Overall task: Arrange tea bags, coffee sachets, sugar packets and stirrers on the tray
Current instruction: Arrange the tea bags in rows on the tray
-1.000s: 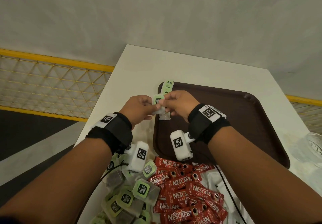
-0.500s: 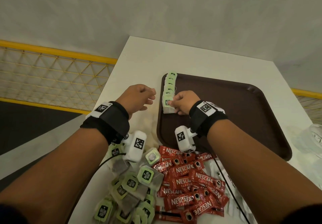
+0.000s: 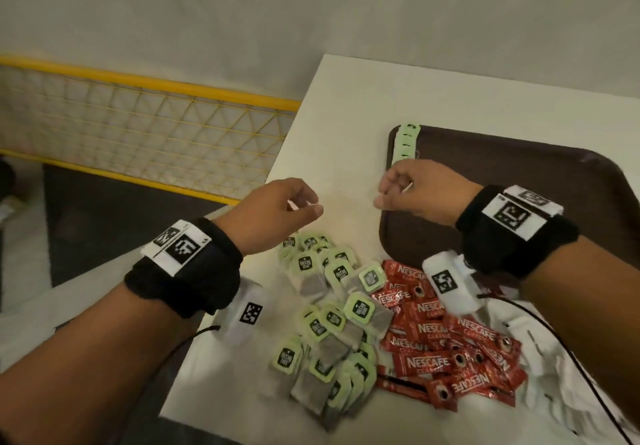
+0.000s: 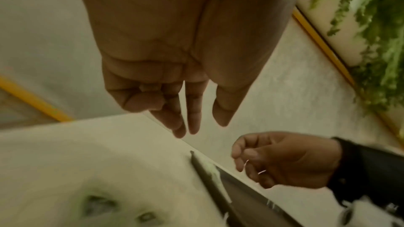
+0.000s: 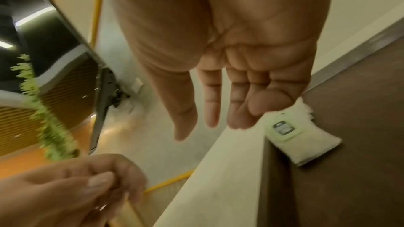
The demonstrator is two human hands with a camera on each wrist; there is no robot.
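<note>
A dark brown tray [image 3: 540,181] lies on the white table, with a row of green-tagged tea bags [image 3: 406,144] along its left edge; the nearest bag of the row [image 5: 292,137] shows in the right wrist view. My right hand [image 3: 398,190] hovers over the tray's left rim, fingers loosely curled, holding nothing. My left hand [image 3: 294,207] hangs empty above the table, left of the tray, fingers relaxed [image 4: 190,120]. Below both hands lie a heap of loose tea bags [image 3: 332,320] and a pile of red coffee sachets [image 3: 446,337].
White packets [image 3: 540,351] lie at the right of the red sachets, under my right forearm. A yellow mesh railing [image 3: 145,125] runs beyond the table's left edge, where the floor drops away. Cables trail from both wrist cameras.
My right hand has let go of the tea bag it set at the near end of the row and has lifted off. Both hands have drawn back toward the loose piles, empty.
</note>
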